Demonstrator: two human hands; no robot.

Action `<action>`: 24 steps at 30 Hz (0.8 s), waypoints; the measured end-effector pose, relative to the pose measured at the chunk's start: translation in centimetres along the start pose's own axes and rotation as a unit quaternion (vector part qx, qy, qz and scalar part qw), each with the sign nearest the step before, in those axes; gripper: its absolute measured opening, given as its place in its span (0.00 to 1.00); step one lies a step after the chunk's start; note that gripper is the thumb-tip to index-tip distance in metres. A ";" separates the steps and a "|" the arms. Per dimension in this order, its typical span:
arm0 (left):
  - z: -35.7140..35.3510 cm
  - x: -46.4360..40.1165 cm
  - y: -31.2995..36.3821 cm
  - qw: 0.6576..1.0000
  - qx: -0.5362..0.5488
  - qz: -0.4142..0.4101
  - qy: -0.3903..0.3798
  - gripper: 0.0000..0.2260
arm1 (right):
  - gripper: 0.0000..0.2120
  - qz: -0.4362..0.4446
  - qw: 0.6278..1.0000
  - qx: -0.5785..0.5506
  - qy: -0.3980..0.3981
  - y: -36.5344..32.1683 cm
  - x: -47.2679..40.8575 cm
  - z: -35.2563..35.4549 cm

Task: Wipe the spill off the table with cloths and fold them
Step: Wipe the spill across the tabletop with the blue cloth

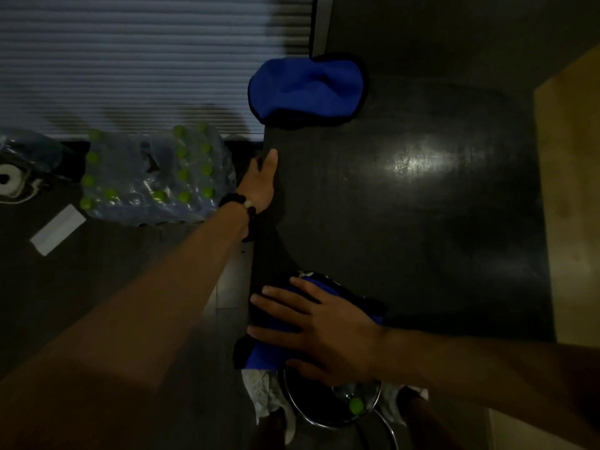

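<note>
Wiping step in hand; right hand presses flat, fingers spread, on near blue cloth at bench near-left edge; left hand grips the left edge; far blue cloth lies unused; next move likely a sweep across, then folding.

A dim room in a home or a small storeroom

On the floor at left lie shrink-wrapped packs of water bottles with green caps, a toilet paper roll at far left, beside a dark table; ribbed shutter behind.
</note>
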State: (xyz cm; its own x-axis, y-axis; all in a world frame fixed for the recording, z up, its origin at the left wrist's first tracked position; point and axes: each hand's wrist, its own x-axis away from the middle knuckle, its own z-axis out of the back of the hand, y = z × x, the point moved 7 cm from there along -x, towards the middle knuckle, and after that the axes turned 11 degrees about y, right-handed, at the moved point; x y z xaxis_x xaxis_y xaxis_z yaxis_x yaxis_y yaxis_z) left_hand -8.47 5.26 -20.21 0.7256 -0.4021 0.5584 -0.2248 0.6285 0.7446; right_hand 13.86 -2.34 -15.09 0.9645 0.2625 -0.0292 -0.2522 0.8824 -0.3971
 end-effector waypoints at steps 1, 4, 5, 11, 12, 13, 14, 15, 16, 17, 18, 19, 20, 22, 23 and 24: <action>0.0 0.1 0.0 1.000 0.005 0.000 -0.001 0.33 | 0.33 0.007 1.000 0.001 -0.007 0.1 0.7 0.1; -0.1 0.3 0.1 1.000 0.019 0.002 0.003 0.32 | 0.35 0.022 0.999 0.024 -0.031 0.8 2.9 0.5; 0.0 0.3 0.1 1.000 0.018 0.002 0.006 0.32 | 0.36 0.027 0.999 0.030 -0.036 1.1 3.6 0.6; 0.4 0.3 0.3 1.000 -0.011 -0.007 0.024 0.32 | 0.34 0.047 0.997 0.041 -0.053 3.3 8.0 1.8; 0.4 0.4 0.5 0.999 -0.017 -0.016 0.028 0.31 | 0.33 0.052 0.996 0.043 -0.054 3.8 8.6 1.9; 0.4 0.5 0.6 0.999 -0.024 -0.024 0.035 0.31 | 0.33 0.057 0.996 0.042 -0.054 4.2 9.2 2.1; 0.5 0.6 0.8 0.998 -0.032 -0.034 0.045 0.30 | 0.33 0.062 0.996 0.041 -0.055 4.8 9.9 2.4; 0.6 0.7 1.0 0.996 -0.038 -0.048 0.058 0.29 | 0.33 0.066 0.995 0.041 -0.056 5.5 10.4 2.6; 0.7 0.8 1.4 0.994 -0.045 -0.066 0.073 0.27 | 0.33 0.067 0.995 0.043 -0.057 6.3 11.0 2.8; 0.9 1.0 1.8 0.991 -0.055 -0.084 0.093 0.25 | 0.32 0.065 0.995 0.045 -0.054 7.2 11.5 3.2; 1.0 1.1 2.2 0.986 -0.065 -0.098 0.115 0.23 | 0.32 0.056 0.996 0.045 -0.047 8.3 11.9 3.8; 1.1 1.1 2.4 0.983 -0.072 -0.106 0.135 0.21 | 0.31 0.043 0.997 0.045 -0.041 9.4 12.1 4.3; 1.3 1.1 2.6 0.979 -0.077 -0.110 0.152 0.20 | 0.31 0.029 0.998 0.047 -0.037 10.4 12.3 4.9; 1.2 1.2 2.8 0.973 -0.089 -0.120 0.175 0.19 | 0.30 0.008 0.998 0.053 -0.036 12.2 12.3 5.8; 1.2 1.3 2.9 0.970 -0.098 -0.123 0.184 0.19 | 0.31 0.001 0.998 0.056 -0.036 12.9 12.3 6.2; 1.1 1.4 3.0 0.967 -0.105 -0.125 0.195 0.19 | 0.31 -0.006 0.998 0.057 -0.035 13.4 12.2 6.6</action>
State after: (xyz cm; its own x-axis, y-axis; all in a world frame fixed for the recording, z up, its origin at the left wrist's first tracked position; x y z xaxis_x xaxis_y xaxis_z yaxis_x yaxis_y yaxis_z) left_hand -8.87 5.81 -16.78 0.9398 -0.3026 0.1591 0.0968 0.6818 0.7251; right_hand 21.70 15.29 -14.74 0.9607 0.2745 0.0412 -0.2515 0.9234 -0.2899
